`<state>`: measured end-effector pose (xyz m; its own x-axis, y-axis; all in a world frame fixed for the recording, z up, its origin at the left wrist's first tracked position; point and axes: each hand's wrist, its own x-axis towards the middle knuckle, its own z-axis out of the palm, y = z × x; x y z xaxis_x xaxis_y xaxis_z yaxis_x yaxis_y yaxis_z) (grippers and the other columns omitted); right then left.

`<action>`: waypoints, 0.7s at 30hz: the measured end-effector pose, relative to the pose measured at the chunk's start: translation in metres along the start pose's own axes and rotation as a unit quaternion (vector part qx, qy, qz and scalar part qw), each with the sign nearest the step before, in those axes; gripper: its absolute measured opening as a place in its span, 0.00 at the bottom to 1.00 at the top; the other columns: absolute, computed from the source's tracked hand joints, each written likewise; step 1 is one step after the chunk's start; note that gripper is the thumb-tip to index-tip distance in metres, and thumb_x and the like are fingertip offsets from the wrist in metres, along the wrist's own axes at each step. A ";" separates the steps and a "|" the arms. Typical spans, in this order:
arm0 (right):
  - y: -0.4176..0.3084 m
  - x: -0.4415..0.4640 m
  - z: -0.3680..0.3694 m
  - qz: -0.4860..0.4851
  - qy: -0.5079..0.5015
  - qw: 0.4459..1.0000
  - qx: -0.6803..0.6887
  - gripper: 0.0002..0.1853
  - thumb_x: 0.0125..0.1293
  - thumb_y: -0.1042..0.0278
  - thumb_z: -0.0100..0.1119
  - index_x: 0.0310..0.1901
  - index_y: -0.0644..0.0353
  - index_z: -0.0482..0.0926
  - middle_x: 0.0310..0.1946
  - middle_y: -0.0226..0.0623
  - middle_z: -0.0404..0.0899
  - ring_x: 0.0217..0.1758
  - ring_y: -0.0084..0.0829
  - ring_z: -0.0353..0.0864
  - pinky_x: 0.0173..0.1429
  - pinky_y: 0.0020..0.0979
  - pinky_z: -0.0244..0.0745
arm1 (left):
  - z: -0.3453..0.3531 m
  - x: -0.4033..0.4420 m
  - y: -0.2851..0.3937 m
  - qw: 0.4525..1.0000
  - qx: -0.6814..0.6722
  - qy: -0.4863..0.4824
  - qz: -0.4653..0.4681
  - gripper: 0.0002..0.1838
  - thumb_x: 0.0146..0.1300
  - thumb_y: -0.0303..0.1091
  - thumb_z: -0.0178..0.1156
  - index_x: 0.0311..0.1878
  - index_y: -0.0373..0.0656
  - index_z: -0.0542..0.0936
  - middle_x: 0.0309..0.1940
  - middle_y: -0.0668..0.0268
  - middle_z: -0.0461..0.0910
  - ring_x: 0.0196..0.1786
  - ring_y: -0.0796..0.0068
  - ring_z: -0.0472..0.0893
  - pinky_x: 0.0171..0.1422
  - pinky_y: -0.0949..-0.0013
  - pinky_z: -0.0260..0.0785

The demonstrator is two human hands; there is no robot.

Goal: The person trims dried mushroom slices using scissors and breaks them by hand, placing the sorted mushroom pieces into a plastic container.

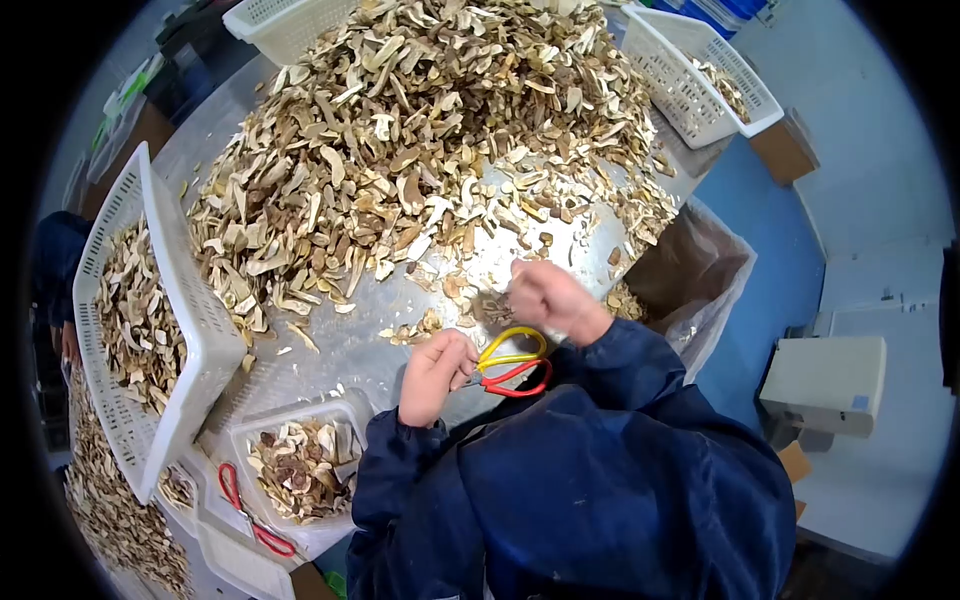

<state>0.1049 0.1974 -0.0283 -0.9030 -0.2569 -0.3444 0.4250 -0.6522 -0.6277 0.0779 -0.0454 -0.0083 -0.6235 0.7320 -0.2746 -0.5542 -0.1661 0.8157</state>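
My left hand (438,375) is closed, its fingers pinched together beside the scissors' pivot; what it grips is too small to make out. The scissors (516,360), with one yellow and one red handle loop, lie at its right near my body. My right hand (556,300) is curled just above the yellow loop, blurred by motion, and its grip is unclear. Beyond both hands rises a large heap of dried mushroom slices (400,140) on the metal table (330,350). Small pieces lie scattered around my fingers.
White baskets (215,330) hold slices at the left and upper right. A clear tub (300,465) of pieces stands lower left, beside red-handled scissors (250,515). An open lined bin (700,270) is at the right table edge. Part of another person (62,260) shows far left.
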 end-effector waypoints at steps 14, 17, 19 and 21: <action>-0.017 0.021 -0.022 -0.154 0.334 0.556 -0.745 0.12 0.60 0.56 0.60 0.33 0.56 0.82 0.19 0.45 0.78 0.27 0.48 0.81 0.33 0.44 0.75 | 0.014 0.049 -0.038 0.975 -0.207 0.056 -0.064 0.14 0.75 0.41 0.46 0.49 0.40 0.73 0.30 0.73 0.67 0.26 0.86 0.63 0.24 0.83 0.52; -0.033 -0.005 0.023 -0.087 0.235 0.742 -0.622 0.13 0.61 0.57 0.60 0.35 0.60 0.83 0.20 0.47 0.80 0.23 0.44 0.80 0.30 0.37 0.74 | 0.023 0.053 -0.028 0.973 -0.197 0.061 -0.106 0.21 0.75 0.44 0.44 0.61 0.40 0.70 0.40 0.69 0.72 0.32 0.84 0.67 0.26 0.84 0.54; -0.041 -0.014 0.024 -0.074 0.138 0.798 -0.582 0.14 0.60 0.58 0.62 0.39 0.61 0.82 0.18 0.44 0.79 0.20 0.39 0.79 0.29 0.32 0.71 | 0.033 0.057 -0.020 0.961 -0.239 0.067 -0.123 0.19 0.75 0.43 0.43 0.56 0.39 0.72 0.38 0.68 0.72 0.33 0.84 0.68 0.26 0.83 0.54; -0.056 -0.011 0.000 -0.096 0.272 0.744 -0.603 0.13 0.60 0.61 0.62 0.38 0.63 0.81 0.20 0.45 0.79 0.22 0.41 0.79 0.30 0.34 0.72 | 0.031 0.062 -0.025 0.960 -0.234 0.062 -0.138 0.16 0.76 0.41 0.42 0.48 0.38 0.74 0.34 0.69 0.71 0.30 0.84 0.67 0.25 0.82 0.53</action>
<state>0.0913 0.2364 0.0108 -0.9346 0.2988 -0.1928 0.3353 0.5593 -0.7582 0.0705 0.0251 -0.0300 -0.4618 0.7115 -0.5297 -0.8770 -0.2768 0.3927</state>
